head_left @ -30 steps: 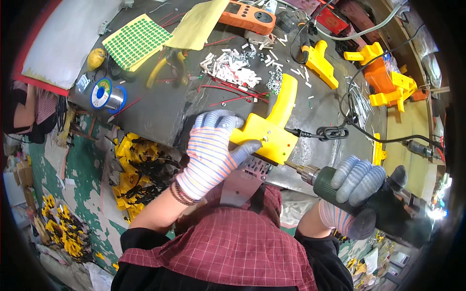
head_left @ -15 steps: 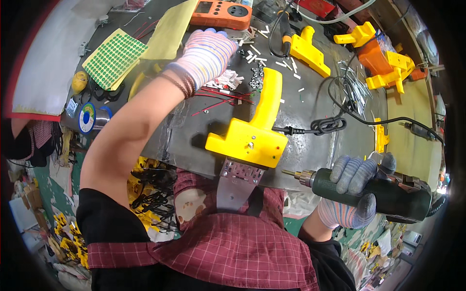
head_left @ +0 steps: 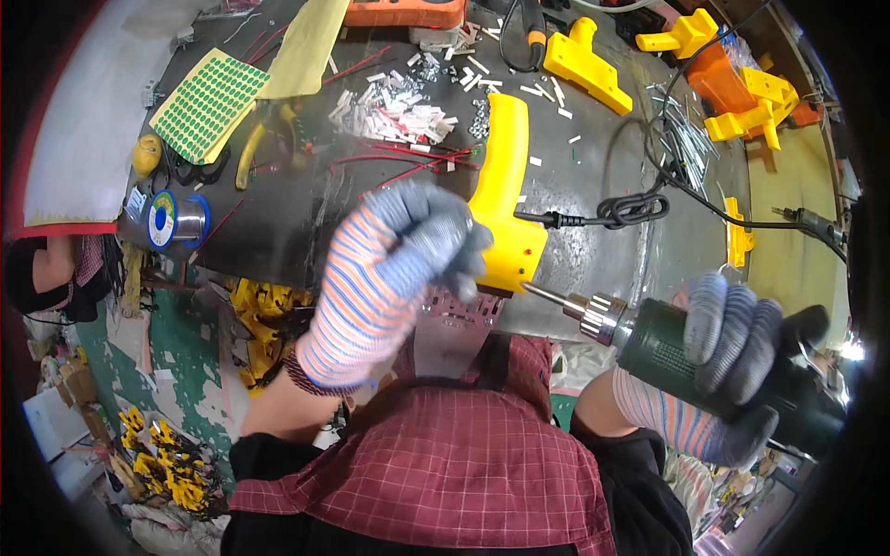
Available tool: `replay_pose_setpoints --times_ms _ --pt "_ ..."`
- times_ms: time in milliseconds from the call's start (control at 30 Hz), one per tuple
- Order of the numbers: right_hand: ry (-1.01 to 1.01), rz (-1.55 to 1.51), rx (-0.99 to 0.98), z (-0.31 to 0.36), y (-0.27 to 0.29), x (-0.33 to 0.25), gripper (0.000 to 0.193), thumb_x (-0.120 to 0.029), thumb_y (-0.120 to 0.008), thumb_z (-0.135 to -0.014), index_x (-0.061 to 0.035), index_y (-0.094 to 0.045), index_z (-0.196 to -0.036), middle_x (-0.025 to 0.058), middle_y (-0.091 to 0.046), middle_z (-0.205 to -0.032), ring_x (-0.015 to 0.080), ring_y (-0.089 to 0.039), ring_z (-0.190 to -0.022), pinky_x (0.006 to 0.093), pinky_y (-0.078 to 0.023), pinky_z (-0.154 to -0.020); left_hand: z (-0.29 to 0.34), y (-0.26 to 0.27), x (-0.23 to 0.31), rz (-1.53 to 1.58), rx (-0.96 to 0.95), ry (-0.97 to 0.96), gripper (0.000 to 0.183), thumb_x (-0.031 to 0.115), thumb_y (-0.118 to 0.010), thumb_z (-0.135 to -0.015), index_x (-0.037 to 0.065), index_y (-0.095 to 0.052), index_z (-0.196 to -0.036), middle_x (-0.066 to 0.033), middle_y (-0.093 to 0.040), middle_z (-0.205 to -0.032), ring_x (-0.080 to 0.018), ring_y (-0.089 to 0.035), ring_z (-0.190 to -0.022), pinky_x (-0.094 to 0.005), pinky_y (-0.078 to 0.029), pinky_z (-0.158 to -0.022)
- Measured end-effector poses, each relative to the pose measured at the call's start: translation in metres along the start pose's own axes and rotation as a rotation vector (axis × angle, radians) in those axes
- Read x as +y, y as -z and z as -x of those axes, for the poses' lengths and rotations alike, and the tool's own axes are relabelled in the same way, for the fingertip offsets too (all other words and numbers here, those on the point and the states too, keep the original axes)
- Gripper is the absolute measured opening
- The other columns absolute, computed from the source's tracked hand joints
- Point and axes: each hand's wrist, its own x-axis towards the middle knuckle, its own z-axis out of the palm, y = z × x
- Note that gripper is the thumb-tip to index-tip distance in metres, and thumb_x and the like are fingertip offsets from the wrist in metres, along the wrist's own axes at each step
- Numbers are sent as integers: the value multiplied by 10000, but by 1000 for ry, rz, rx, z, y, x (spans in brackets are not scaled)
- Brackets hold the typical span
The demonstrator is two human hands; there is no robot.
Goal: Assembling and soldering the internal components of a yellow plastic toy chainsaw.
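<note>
In my right hand (head_left: 728, 371), gloved and wrapped round its body, is a dark green electric screwdriver (head_left: 663, 352). Its bit points left, its tip by the lower right corner of a yellow plastic tool housing (head_left: 505, 162). That housing has a curved handle pointing away from me and a black power cord (head_left: 579, 221). Over the housing's left part curls my left hand (head_left: 403, 264), gloved, its fingers pinched together. Whatever they may hold is hidden. Beneath the housing a perforated metal bracket (head_left: 454, 324) juts over the table edge towards me.
Beyond the housing lie white sleeve pieces (head_left: 399, 116), small nuts (head_left: 479, 119) and red wires (head_left: 399, 165). At left are a green sticker sheet (head_left: 209, 107), pliers (head_left: 248, 157) and a solder spool (head_left: 176, 222). Another yellow housing (head_left: 589, 69) and long screws (head_left: 686, 153) lie at the right.
My left hand has come back from the far side of the table to the yellow housing, its fingers now pinched. The screwdriver's bit has moved nearer the housing's corner.
</note>
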Motion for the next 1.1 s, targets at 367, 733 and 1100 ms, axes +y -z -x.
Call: replay_pose_setpoints --times_ms 367,733,1100 --pt "-239 -24 -305 -8 7 -1 309 -349 -752 -752 -134 -536 -801 -6 -518 -730 119 -528 -708 283 -465 -708 22 -3 -31 180 121 36 171 41 -621 -927 7 -628 -1094 -93 -690 -949 -161 -673 -827 -287 -553 -729" --pt "-170 89 -301 -3 -3 -5 334 -354 -744 -791 -102 -577 -934 8 -529 -744 140 -543 -748 297 -488 -755 23 1 -30 227 61 168 170 57 -606 -939 -4 -615 -1097 -86 -675 -907 -132 -638 -772 -263 -524 -695" --pt "-10 4 -361 12 0 21 702 -387 -682 -864 -51 -403 -1414 10 -486 -736 137 -530 -721 329 -462 -706 33 34 -30 -960 435 -462 380 249 -625 -948 4 -556 -1230 -89 -649 -868 -173 -611 -722 -290 -494 -717"
